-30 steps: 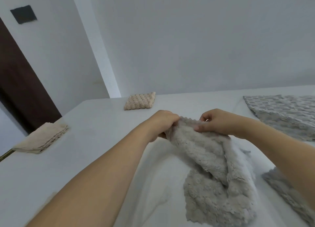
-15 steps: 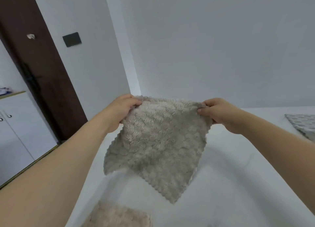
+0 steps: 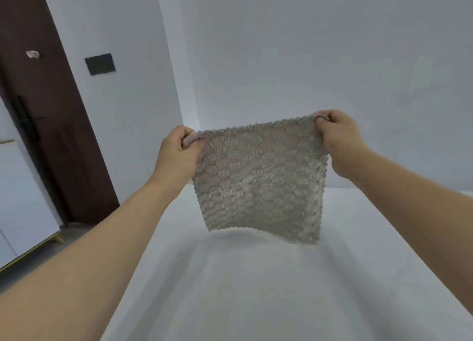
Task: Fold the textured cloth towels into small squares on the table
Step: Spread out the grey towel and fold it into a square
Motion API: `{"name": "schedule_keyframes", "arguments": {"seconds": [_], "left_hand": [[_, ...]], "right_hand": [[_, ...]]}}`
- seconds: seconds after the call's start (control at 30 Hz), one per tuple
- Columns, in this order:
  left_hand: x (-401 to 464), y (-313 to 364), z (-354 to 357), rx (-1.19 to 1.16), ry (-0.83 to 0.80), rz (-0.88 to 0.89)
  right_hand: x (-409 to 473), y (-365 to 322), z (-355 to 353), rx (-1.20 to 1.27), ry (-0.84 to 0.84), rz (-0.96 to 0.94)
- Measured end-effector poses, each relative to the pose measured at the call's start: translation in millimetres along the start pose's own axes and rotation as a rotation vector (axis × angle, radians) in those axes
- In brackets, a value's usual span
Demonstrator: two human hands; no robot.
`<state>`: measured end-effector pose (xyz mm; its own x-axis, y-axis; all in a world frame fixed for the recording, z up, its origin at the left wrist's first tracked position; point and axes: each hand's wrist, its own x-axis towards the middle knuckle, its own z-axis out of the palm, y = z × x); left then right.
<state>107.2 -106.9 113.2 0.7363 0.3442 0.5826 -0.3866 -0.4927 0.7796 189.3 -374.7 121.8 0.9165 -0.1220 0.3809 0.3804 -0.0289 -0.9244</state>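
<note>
A grey textured towel (image 3: 258, 182) hangs spread out flat in the air above the white table (image 3: 243, 289). My left hand (image 3: 176, 156) pinches its upper left corner. My right hand (image 3: 340, 138) pinches its upper right corner, a little higher. The top edge is stretched between both hands, and the lower edge hangs free just above the table with its bottom right corner lowest.
A dark brown door (image 3: 46, 125) stands at the left, with a black wall plate (image 3: 100, 64) beside it. A white cabinet (image 3: 20, 207) sits at the far left on the floor. A plain white wall lies behind the table.
Both hands have lifted the towel off the table and pulled apart, so it went from bunched to hanging flat. The view swung left; the other towels have left the frame.
</note>
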Motion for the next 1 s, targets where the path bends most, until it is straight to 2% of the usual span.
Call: {"name": "schedule_keyframes", "arguments": {"seconds": [0.07,0.13,0.23,0.33,0.43,0.47,0.53,0.6,0.67,0.77,0.87,0.93,1.0], "left_hand": [[-7.0,8.2,0.0,-0.019,-0.018,0.029],[-21.7,13.3,-0.7,-0.065,-0.103,0.005],[-56.8,8.0,1.1,-0.091,-0.382,-0.109],[-109.0,-5.1,11.4,0.057,-0.744,-0.212],[-158.3,-14.9,26.6,0.309,-1.044,-0.202],[-170.7,-15.2,30.6,0.402,-1.134,-0.181],[-183.8,-14.5,35.4,0.549,-1.23,-0.141],[-184.3,-7.6,38.3,0.562,-1.215,-0.162],[-175.5,0.0,42.4,0.523,-1.141,-0.216],[-157.2,1.6,58.0,0.561,-0.963,-0.16],[-140.9,-2.4,94.4,0.533,-0.768,-0.127],[-135.0,-8.8,126.7,0.485,-0.715,-0.141],[-134.1,-26.1,158.8,0.509,-0.698,-0.074]], "right_hand": [[-5.9,-11.6,-8.1,0.091,0.019,0.018],[-20.8,-11.7,-21.0,0.115,0.036,0.044],[-55.2,7.8,-47.0,-0.025,0.013,0.104],[-101.0,38.9,-81.5,-0.317,-0.23,0.189],[-142.3,68.1,-114.4,-0.819,-0.576,0.312],[-151.4,73.6,-122.8,-0.954,-0.656,0.358],[-160.3,78.2,-133.2,-1.053,-0.735,0.434],[-159.8,75.8,-134.8,-1.019,-0.722,0.445],[-150.4,73.6,-130.2,-1.023,-0.691,0.364],[-131.4,74.7,-110.7,-1.096,-0.635,0.199],[-111.2,90.6,-84.4,-1.088,-0.66,0.172],[-105.3,112.8,-69.3,-1.186,-0.695,0.143],[-103.9,141.8,-62.8,-1.351,-0.693,0.092]]}}
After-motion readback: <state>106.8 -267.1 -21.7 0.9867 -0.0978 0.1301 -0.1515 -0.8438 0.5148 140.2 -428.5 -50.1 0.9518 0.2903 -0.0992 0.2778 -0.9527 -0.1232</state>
